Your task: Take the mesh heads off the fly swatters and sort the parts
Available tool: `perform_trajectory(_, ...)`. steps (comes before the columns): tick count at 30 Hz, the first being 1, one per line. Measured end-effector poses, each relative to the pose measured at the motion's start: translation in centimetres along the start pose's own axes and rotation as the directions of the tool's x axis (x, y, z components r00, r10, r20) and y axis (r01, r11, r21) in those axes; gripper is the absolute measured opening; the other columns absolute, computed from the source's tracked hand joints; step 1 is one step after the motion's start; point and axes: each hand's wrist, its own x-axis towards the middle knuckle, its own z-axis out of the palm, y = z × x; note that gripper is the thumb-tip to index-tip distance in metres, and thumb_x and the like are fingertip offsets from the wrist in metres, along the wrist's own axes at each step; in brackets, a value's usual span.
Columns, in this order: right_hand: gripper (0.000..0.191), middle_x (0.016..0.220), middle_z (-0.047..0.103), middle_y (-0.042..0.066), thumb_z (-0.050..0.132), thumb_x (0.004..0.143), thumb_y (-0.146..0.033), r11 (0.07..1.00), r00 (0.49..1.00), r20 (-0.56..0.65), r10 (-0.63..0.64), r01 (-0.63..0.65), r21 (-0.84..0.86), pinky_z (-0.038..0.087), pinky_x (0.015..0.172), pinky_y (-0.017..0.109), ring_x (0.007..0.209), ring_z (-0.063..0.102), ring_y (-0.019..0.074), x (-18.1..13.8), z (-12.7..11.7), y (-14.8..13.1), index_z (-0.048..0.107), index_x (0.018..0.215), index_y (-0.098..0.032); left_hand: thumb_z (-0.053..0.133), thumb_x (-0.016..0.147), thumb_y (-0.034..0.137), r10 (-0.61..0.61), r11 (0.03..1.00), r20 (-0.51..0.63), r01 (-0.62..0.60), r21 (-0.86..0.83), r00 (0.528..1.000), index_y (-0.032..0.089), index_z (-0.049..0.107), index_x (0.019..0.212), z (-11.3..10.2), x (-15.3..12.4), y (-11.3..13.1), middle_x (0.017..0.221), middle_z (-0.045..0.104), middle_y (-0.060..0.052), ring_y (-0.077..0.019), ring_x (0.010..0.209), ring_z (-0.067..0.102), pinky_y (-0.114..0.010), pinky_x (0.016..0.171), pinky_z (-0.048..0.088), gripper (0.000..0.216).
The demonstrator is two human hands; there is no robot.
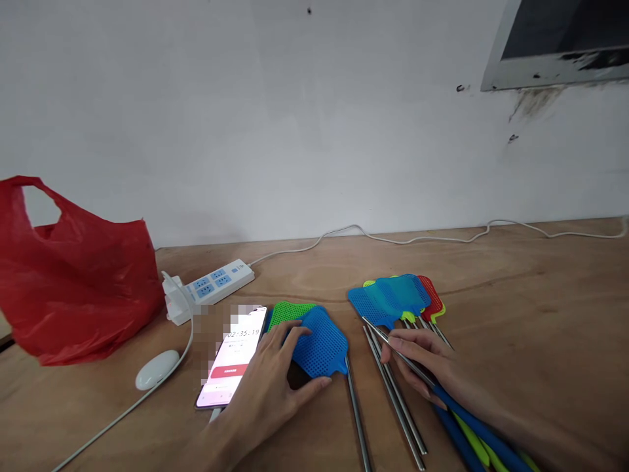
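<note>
My left hand (275,373) lies with fingers spread on a blue fly swatter head (322,341), whose metal rod runs down toward me. A green fly swatter head (287,313) shows partly from beneath it. In my right hand (425,360), a thin metal rod (405,359) is gripped at a slant; it appears to run back to a blue handle (484,423). Two or more bare metal rods (393,387) rest on the table left of that hand. Beyond it, several swatter heads overlap, including blue (386,300) and red (432,295) ones.
A lit phone (236,357) lies beside my left forearm. Farther left are a white oval device (157,370), a power strip (221,282) with a cable, and a red plastic bag (83,282). Green handles (472,439) lie below my right hand. A wall (314,131) backs the wooden table (540,308).
</note>
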Motion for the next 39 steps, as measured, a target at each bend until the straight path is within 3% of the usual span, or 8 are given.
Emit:
perform_trajectory(7,0.052,0.038,0.043,-0.008,0.055,0.086,-0.066,0.999,1.000,0.003,0.001,-0.001,-0.040,0.024,0.031,0.018,0.029,0.030,0.0065,-0.2,-0.3,-0.4,0.070,0.087,-0.015,0.073,0.081,0.054,-0.005,0.999,-0.043,0.003,-0.034,0.999,0.025,0.056,0.123,-0.4,0.1,0.3,0.131,0.058,-0.011,-0.0364,0.115,0.059,-0.054,0.094,0.052,0.054)
perform_trajectory(12,0.049,0.038,0.047,-0.011,0.063,0.086,-0.057,0.997,0.991,0.112,0.067,-0.062,-0.049,0.025,0.030,0.016,0.028,0.031,0.0066,-0.6,-0.6,-0.2,0.061,0.114,-0.018,0.070,0.084,0.053,-0.119,0.984,-0.071,0.108,-0.144,0.990,0.025,0.052,0.122,-1.8,0.6,0.9,0.124,0.059,-0.009,-0.0324,0.108,0.061,-0.046,0.086,0.054,0.050)
perform_trajectory(16,0.043,0.045,0.054,-0.009,0.066,0.084,-0.055,0.996,0.974,0.211,0.085,-0.088,0.004,0.020,0.027,0.015,0.027,0.029,0.0045,-1.0,-0.3,-0.1,0.061,0.109,-0.021,0.068,0.086,0.052,-0.141,0.967,-0.070,0.122,-0.223,0.988,0.027,0.050,0.124,-1.9,0.5,1.1,0.126,0.059,-0.007,-0.0313,0.111,0.060,-0.044,0.086,0.053,0.049)
perform_trajectory(20,0.047,0.047,0.055,-0.009,0.066,0.082,-0.057,0.994,0.961,0.255,0.108,-0.107,-0.018,0.024,0.028,0.013,0.028,0.032,0.0039,-1.1,-0.1,-0.5,0.059,0.110,-0.019,0.068,0.088,0.051,-0.161,0.952,-0.025,0.149,-0.267,0.987,0.029,0.049,0.124,-1.8,0.4,1.1,0.128,0.058,-0.007,-0.0311,0.115,0.058,-0.045,0.090,0.051,0.047)
perform_trajectory(31,0.045,0.048,0.056,-0.009,0.064,0.085,-0.054,0.995,0.960,0.261,0.102,-0.097,-0.034,0.028,0.028,0.013,0.029,0.034,0.0042,-0.9,-0.2,0.1,0.057,0.112,-0.019,0.069,0.086,0.049,-0.152,0.936,0.008,0.146,-0.320,0.988,0.029,0.049,0.125,-1.6,0.3,1.4,0.127,0.059,-0.008,-0.0321,0.116,0.057,-0.048,0.094,0.047,0.048)
perform_trajectory(39,0.050,0.046,0.057,-0.009,0.070,0.079,-0.056,0.991,0.974,0.183,0.135,-0.132,-0.028,0.028,0.029,0.014,0.029,0.034,0.0046,-1.0,0.0,0.3,0.059,0.110,-0.017,0.076,0.082,0.041,-0.155,0.903,-0.064,0.115,-0.414,0.986,0.029,0.052,0.121,-1.6,0.3,1.5,0.132,0.055,-0.008,-0.0325,0.124,0.050,-0.047,0.099,0.043,0.048)
